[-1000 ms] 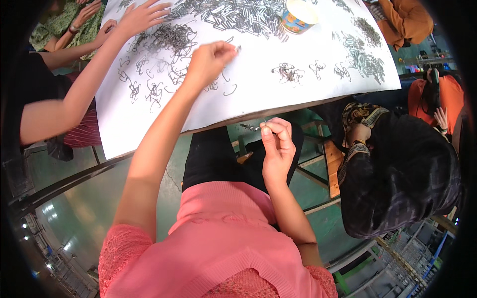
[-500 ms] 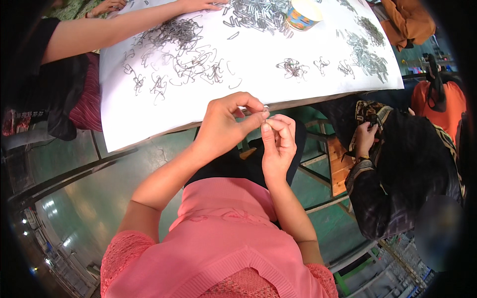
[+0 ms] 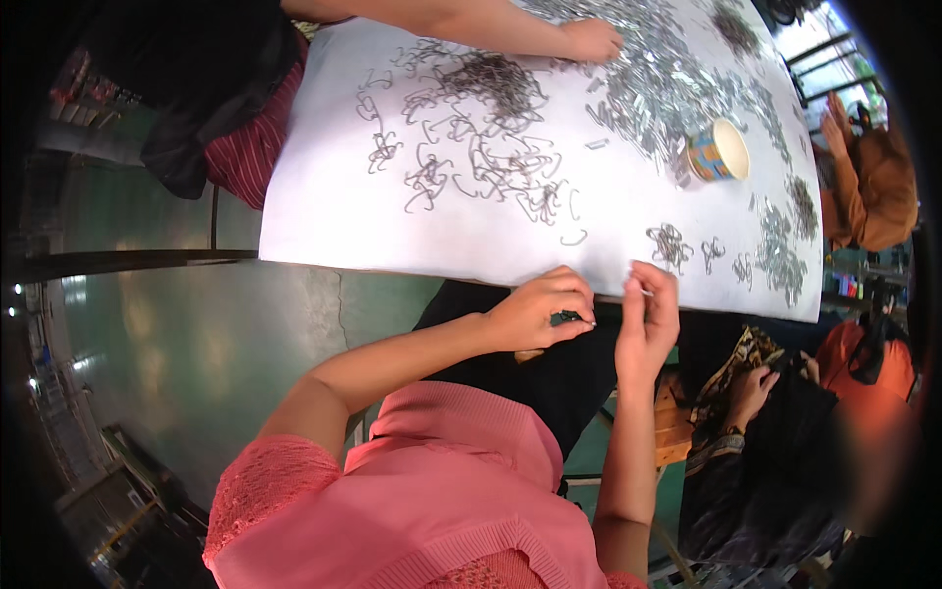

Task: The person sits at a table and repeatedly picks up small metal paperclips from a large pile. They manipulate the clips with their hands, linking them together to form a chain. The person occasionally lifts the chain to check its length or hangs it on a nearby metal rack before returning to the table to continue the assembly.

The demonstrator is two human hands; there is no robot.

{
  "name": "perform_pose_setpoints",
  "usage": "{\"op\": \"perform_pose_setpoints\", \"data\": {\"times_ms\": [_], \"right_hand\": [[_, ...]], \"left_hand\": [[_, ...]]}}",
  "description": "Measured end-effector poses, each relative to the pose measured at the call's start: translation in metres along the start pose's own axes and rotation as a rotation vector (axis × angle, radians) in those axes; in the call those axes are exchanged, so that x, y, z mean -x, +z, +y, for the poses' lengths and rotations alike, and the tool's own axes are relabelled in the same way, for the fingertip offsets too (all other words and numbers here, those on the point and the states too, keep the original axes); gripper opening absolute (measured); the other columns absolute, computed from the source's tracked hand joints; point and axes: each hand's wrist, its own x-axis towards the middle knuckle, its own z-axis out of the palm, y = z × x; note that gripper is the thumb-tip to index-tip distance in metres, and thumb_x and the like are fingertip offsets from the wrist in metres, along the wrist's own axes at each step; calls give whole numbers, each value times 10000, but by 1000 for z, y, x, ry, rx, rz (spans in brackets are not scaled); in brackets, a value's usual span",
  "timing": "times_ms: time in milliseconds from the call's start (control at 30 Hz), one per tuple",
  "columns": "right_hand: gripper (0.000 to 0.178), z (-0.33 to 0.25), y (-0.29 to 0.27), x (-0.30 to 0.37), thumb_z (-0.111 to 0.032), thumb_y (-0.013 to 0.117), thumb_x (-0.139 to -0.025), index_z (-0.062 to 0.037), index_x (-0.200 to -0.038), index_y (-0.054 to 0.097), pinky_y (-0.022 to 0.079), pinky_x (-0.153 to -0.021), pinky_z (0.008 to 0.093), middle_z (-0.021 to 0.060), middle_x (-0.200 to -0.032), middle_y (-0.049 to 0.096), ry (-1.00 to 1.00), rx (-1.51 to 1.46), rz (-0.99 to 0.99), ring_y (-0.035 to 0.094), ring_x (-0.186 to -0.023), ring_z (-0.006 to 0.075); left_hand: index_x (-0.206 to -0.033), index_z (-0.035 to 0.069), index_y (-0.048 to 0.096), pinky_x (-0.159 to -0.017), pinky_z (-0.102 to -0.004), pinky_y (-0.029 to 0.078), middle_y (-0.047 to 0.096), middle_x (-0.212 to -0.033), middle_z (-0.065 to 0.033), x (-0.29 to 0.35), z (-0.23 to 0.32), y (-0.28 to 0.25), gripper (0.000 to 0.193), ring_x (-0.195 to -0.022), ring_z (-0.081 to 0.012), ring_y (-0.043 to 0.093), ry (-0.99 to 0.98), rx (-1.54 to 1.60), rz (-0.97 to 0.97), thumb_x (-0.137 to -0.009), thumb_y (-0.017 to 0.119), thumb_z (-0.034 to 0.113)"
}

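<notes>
My left hand (image 3: pixel 546 310) is closed in a pinch just off the near edge of the table. A tiny pale bit shows at its fingertips, too small to name. To its right, my right hand (image 3: pixel 651 316) is raised at the table edge with thumb and fingers together. A small whitish piece peeks out there, its kind unclear. Beyond my hands, dark bent wire hooks (image 3: pixel 505 162) lie scattered on the white tabletop (image 3: pixel 343 211). A smaller cluster of dark hooks (image 3: pixel 669 245) sits past my right hand.
A large heap of shiny metal strips (image 3: pixel 648 103) spreads across the far side, with a patterned paper cup (image 3: pixel 719 150) beside it. Another person's hand (image 3: pixel 592 40) reaches over the heap. A person in dark clothing (image 3: pixel 765 452) sits close on my right by a wooden stool (image 3: pixel 672 427).
My hands, together before, are now apart, with the right one farther right. The view has shifted, so the table appears moved. The co-worker's hand at the far side now lies on the metal heap.
</notes>
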Motion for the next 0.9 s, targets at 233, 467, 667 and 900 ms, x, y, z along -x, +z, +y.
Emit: {"op": "perform_pose_setpoints", "data": {"times_ms": [233, 467, 667, 900], "right_hand": [[168, -27, 115, -83, -26, 600, -832, -68, -988, 646, 493, -725, 383, 92, -985, 580, -383, 234, -499, 603, -900, 278], [269, -20, 228, -125, -117, 632, -829, -25, -1082, 617, 399, -966, 484, 98, -1200, 518, -705, 519, -472, 497, -1171, 271], [324, -29, 243, -98, -166, 642, -836, -30, -1127, 597, 332, -1051, 518, 118, -1249, 493, -752, 540, -627, 467, -1225, 286], [343, -14, 238, -131, -9, 611, -764, -21, -1106, 625, 373, -985, 494, 138, -1253, 489, -625, 559, -478, 446, -1220, 337]], "left_hand": [[-1072, 62, 646, -946, -424, 437, 612, -1115, -129, 5, -22, -1, 315, -1074, -332, 556, 33, 46, -44, -765, 706, 104], [-1147, 51, 584, -934, -452, 432, 577, -1162, -163, 5, -20, 1, 374, -1070, -370, 532, 48, 24, 24, -785, 660, 105], [-1120, 36, 580, -915, -447, 434, 580, -1133, -169, 10, -26, 4, 342, -1050, -372, 532, -18, 144, 36, -786, 628, 90], [-1158, 27, 559, -952, -453, 425, 563, -1176, -177, 5, -23, -5, 366, -1098, -367, 521, 92, 83, 32, -810, 622, 121]]}}
